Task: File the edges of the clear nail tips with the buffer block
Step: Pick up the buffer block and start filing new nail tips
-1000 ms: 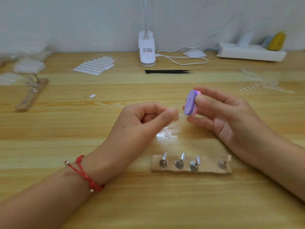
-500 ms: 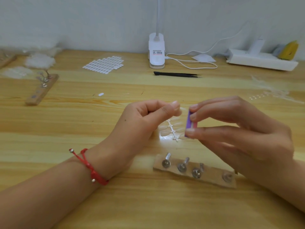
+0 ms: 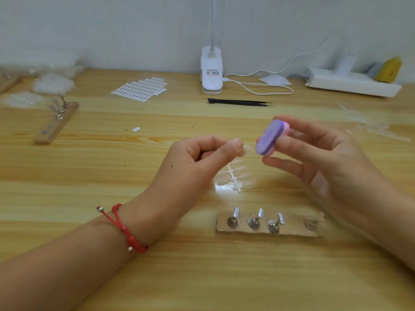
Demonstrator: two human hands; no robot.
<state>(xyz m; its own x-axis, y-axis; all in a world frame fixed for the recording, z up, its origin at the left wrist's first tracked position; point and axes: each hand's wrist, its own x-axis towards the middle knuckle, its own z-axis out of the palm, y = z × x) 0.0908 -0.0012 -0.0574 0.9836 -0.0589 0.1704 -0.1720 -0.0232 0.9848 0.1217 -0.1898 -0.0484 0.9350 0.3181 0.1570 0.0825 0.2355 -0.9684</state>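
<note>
My left hand (image 3: 197, 162) pinches a small clear nail tip (image 3: 246, 149) between thumb and forefinger; the tip is faint and barely shows past the fingertips. My right hand (image 3: 325, 162) holds the purple and pink buffer block (image 3: 270, 138) by its fingertips, purple face turned toward the tip, a small gap between them. A strip of clear nail tips on a sprue (image 3: 235, 178) lies on the table just below both hands.
A wooden strip with metal nail stands (image 3: 269, 223) lies near the front. Black tweezers (image 3: 238, 102), a white clip lamp (image 3: 212, 72), a sheet of white stickers (image 3: 140, 88), a second wooden stand (image 3: 56, 122) and a white power strip (image 3: 352, 83) sit further back.
My right hand has turned the buffer block from edge-on to its purple face and lifted it up and to the right. My left hand keeps its pinch almost still.
</note>
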